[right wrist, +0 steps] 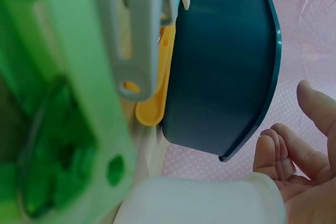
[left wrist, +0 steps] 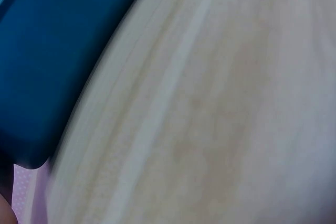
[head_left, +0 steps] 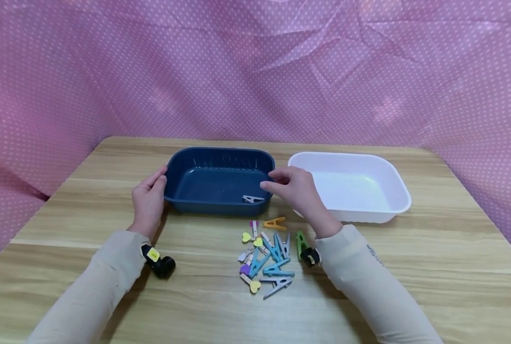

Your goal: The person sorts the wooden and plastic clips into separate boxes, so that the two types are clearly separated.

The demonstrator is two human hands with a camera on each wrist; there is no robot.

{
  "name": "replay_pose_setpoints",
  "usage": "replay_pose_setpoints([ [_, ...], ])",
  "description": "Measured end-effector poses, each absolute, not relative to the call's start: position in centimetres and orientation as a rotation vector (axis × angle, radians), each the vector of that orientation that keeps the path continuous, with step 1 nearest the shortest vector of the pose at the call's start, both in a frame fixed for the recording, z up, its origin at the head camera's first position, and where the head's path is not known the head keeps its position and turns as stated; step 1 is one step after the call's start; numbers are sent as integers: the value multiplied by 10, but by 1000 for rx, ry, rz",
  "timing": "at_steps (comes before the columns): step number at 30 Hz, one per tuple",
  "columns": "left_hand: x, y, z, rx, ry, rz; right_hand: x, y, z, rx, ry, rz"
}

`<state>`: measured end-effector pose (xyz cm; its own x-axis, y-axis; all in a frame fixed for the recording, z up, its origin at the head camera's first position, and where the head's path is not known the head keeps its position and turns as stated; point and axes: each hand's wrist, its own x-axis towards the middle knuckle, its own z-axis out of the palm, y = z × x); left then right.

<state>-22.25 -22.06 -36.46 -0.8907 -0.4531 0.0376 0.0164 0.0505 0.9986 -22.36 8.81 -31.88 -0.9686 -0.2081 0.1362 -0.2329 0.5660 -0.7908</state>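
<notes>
My left hand (head_left: pixel 148 203) is at the left end of a dark blue tub (head_left: pixel 221 209), its fairly straight fingers and thumb right at the rim. In the left wrist view the tub's outer wall (left wrist: pixel 52 61) fills the upper left. Over the tub's right end hovers my right hand (head_left: pixel 298 191), thumb and fingers parted with nothing between them. A grey clothespin (head_left: pixel 253 198) lies inside the tub, below that hand's thumb. In the right wrist view the right hand's fingers (right wrist: pixel 302 153) are loosely bent beyond the tub's rim.
Several loose clothespins lie in front of the tub, among them an orange one (head_left: pixel 275 223), a blue one (head_left: pixel 277 270), a green one (head_left: pixel 300 242) and small ones with hearts (head_left: pixel 254 286). A white tub (head_left: pixel 363 216) stands at the right, partly behind my right hand. Pink dotted cloth (head_left: pixel 255 71) hangs behind the table.
</notes>
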Motion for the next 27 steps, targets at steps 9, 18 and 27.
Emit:
replay_pose_setpoints([
  [9,-224,-221,-367,433,-1983,-1872,-221,90,-310,373,-2717,1438],
  [18,-224,-221,-367,424,-1991,-1866,-217,96,-298,380,-2693,1430],
  [27,-224,-220,-367,428,-1978,-1869,-206,105,-291,407,-2692,1358],
])
